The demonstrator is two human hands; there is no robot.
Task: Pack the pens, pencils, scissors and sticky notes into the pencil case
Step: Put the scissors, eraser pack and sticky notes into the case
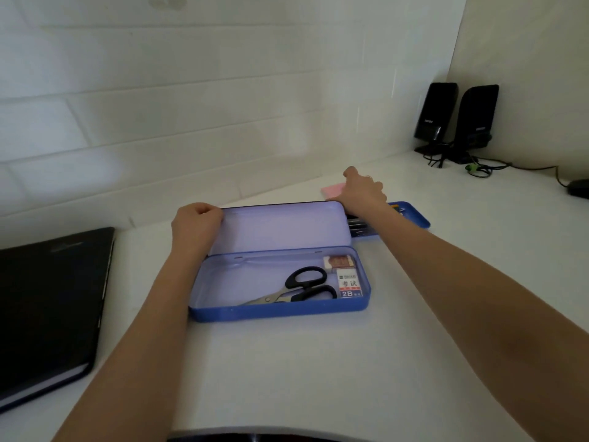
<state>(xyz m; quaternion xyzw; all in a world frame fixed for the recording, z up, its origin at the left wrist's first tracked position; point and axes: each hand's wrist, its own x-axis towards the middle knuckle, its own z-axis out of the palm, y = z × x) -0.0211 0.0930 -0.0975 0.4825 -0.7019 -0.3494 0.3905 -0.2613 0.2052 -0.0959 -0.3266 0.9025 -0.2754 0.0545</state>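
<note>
A blue pencil case (280, 311) lies open on the white desk, its lid (280, 228) standing up at the back. Inside are black-handled scissors (299, 287), a small eraser (338, 261) and a 2B lead box (350, 283). My left hand (194, 223) grips the lid's left end. My right hand (363, 189) reaches behind the lid's right end, over a pink sticky-note pad (331, 190); its fingers are curled and I cannot see what they touch. A blue tray (414, 215) with dark pens (358, 226) sits behind the lid, partly hidden.
A black notebook (47, 307) lies at the left edge of the desk. Two black speakers (455, 119) with cables stand in the back right corner, and a dark mouse (578, 188) sits at the far right. A tiled wall runs close behind the case.
</note>
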